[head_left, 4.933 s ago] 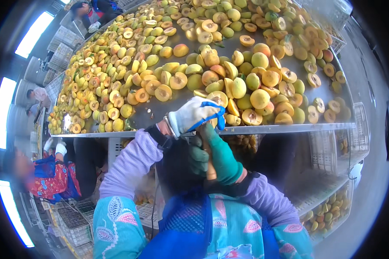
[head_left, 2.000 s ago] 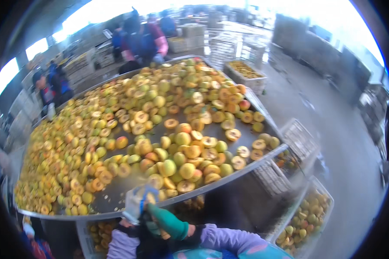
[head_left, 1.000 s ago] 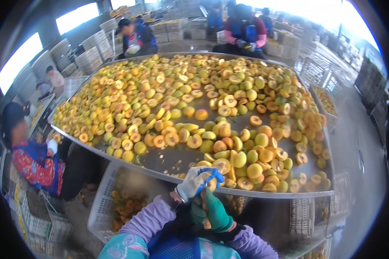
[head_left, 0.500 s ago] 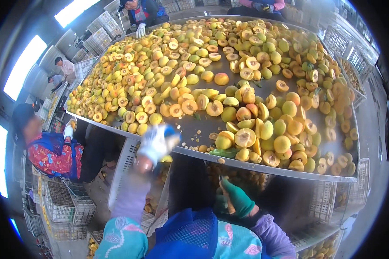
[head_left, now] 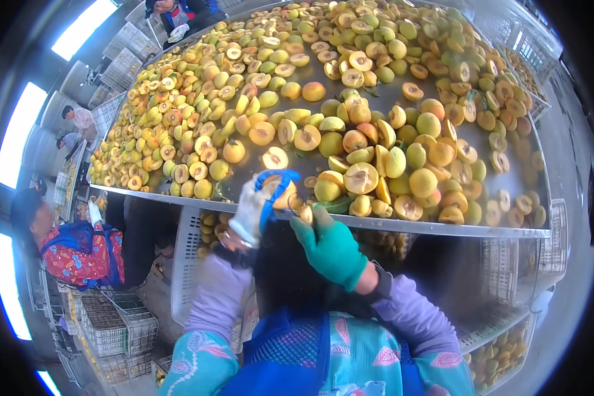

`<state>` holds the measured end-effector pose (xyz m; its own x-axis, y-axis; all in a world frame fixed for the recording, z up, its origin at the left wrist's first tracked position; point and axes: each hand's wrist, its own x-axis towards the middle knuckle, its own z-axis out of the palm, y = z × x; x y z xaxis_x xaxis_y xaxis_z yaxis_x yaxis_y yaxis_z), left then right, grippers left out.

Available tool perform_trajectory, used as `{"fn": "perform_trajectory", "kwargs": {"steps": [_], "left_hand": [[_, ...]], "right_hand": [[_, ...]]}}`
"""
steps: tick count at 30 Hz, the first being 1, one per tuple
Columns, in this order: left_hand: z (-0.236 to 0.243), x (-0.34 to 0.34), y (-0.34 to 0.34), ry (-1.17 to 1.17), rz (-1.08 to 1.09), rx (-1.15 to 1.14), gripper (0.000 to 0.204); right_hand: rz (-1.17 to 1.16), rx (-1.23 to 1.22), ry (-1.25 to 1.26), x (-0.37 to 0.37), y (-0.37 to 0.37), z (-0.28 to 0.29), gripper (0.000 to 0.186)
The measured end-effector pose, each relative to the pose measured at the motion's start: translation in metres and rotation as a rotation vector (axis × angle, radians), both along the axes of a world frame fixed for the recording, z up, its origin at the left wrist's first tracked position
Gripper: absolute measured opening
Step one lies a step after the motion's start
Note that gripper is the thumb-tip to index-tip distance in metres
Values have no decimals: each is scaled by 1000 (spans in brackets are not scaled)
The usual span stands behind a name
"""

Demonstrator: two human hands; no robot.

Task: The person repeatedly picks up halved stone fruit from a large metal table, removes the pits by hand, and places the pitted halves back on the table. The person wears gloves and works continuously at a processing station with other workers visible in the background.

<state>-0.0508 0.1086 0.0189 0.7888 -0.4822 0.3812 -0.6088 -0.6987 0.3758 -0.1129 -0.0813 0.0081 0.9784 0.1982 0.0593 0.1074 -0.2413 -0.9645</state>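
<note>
My left hand (head_left: 247, 210), in a white glove with blue-coated fingers, grips a yellow apricot half (head_left: 284, 196) over the near edge of the metal table (head_left: 402, 226). Close to its right, my right hand (head_left: 333, 252) wears a green glove. Its thumb and fingers are closed on a small tool (head_left: 304, 212) with a pale handle and a thin dark curved tip, which points to the held fruit. Just beyond lies an apricot half (head_left: 274, 158), cut face up. A green leaf (head_left: 337, 205) rests by the right fingertips.
Whole and halved apricots (head_left: 198, 99) are heaped across the tabletop. White plastic crates (head_left: 186, 264) with fruit stand below its edge. At the left sits a co-worker (head_left: 86, 247) in a red patterned top; another person's gloved hand (head_left: 179, 32) shows at the far edge.
My left hand has come nearer the right hand and now holds an apricot half. My right hand has risen from below the table edge to meet it. The view has shifted slightly.
</note>
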Motion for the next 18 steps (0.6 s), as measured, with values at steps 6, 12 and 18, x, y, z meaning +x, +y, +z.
{"fn": "perform_trajectory", "kwargs": {"steps": [6, 12, 18], "left_hand": [[0, -33, -60, 470, 136, -759, 30], [2, -34, -70, 142, 104, -540, 28], [3, -31, -71, 530, 173, -780, 27]], "right_hand": [[-33, 13, 87, -14, -7, -2, 40], [-32, 80, 93, -20, -12, -1, 38], [-37, 201, 92, -21, -11, -2, 35]]}}
